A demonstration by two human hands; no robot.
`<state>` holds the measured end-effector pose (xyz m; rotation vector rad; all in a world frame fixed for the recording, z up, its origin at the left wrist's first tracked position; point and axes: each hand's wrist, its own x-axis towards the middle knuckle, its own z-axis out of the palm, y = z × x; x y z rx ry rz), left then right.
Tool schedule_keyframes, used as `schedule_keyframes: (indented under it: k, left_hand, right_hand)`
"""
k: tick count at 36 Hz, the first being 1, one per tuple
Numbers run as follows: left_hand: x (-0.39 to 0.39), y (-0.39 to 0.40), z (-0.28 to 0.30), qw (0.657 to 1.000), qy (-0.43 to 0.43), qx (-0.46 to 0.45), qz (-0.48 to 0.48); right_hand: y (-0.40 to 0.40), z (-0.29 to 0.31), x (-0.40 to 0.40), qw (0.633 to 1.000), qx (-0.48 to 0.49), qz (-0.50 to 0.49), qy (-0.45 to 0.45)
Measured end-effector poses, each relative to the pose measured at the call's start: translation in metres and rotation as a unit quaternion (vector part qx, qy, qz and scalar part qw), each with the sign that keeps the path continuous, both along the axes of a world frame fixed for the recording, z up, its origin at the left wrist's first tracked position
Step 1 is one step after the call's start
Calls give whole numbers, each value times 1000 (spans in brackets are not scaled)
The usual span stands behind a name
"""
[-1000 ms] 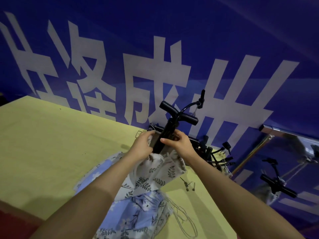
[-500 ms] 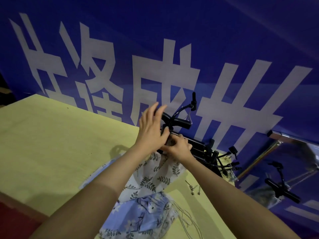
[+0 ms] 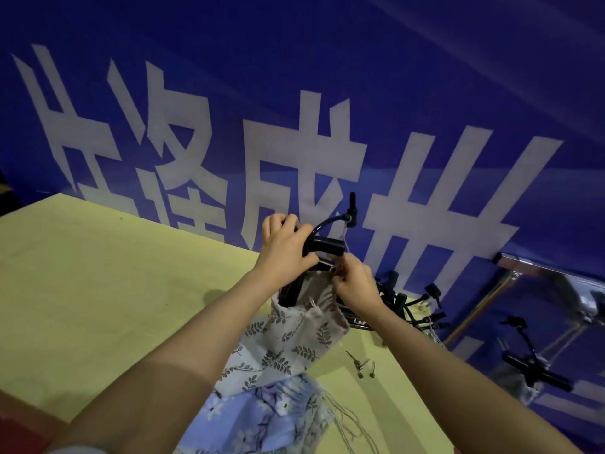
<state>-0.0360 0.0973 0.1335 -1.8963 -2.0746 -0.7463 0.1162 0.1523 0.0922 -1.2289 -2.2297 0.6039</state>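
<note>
A black handled frame [image 3: 327, 245] with a curved hook stands upright above the yellow table [image 3: 98, 290]. A beige leaf-print fabric bag [image 3: 301, 335] hangs from it. My left hand [image 3: 284, 253] grips the frame's black cross handle from above. My right hand [image 3: 352, 290] pinches the bag's top edge at the frame's bar, just below and right of the handle. Its fingertips are partly hidden behind the fabric.
A pile of more black frames [image 3: 406, 306] lies at the table's back right corner. Blue floral fabric [image 3: 262, 417] with loose strings lies under my arms. Small metal pins [image 3: 361, 367] lie on the table. A blue banner [image 3: 294, 109] backs the table; a mirror [image 3: 540, 339] stands right.
My left hand went from the bag's mouth up over the frame and now curls round the cross handle. The frame and bag shifted slightly right. My right hand stays at the bag's top edge.
</note>
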Motion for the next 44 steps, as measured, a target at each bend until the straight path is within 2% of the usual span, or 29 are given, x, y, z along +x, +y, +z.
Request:
schedule_keyframes:
  k: [2,4,8,12,17,21,23,25,28,31,33,35,37,40,41,44]
  left_hand:
    - [-2,0,3,1000,5,-5,-6]
    - [-4,1,6,1000,12,-19,-17]
    - [-9,2,15,998,21,-36,-42]
    - [-16,1,20,997,18,-50,-58]
    - [-22,-2,9,992,25,-99,-80]
    - [-23,-5,9,978,5,-180,-104]
    - [-23,-6,15,972,-30,-211,-104]
    - [-23,-5,20,968,-76,-219,-96]
    - [-21,-2,21,978,-100,-174,-52]
    - [-19,-2,18,982,-123,-144,-16]
    - [-20,-2,17,979,-141,-143,-21]
    - [-21,-3,19,976,-147,-156,-28]
    - [-21,-6,24,973,-152,-170,-30]
    - [-20,-6,30,958,-224,-172,-47]
    - [-18,-6,34,950,-254,-170,-70]
    - [-9,-8,44,929,-288,-173,-155]
  right_hand:
    - [1,6,0,999,48,-12,5]
    - [3,15,-1,996,62,-29,56]
    - [3,36,-4,980,-8,-44,195]
    - [9,54,-6,947,-81,-31,310]
    - [18,77,-11,937,-80,-37,338]
    - [15,89,-21,931,-88,-28,354]
    - [14,92,-24,938,-65,-22,339]
    - [14,96,-26,958,-1,-13,286]
    - [14,104,-25,981,135,27,139]
    - [17,113,-24,967,247,56,0]
    - [17,115,-24,958,277,63,-25]
    - [18,114,-26,968,250,38,15]
    - [18,112,-29,981,152,8,119]
    - [13,119,-33,952,-27,-13,306]
    - [12,122,-34,947,-43,-20,317]
    - [8,129,-38,964,-1,-25,263]
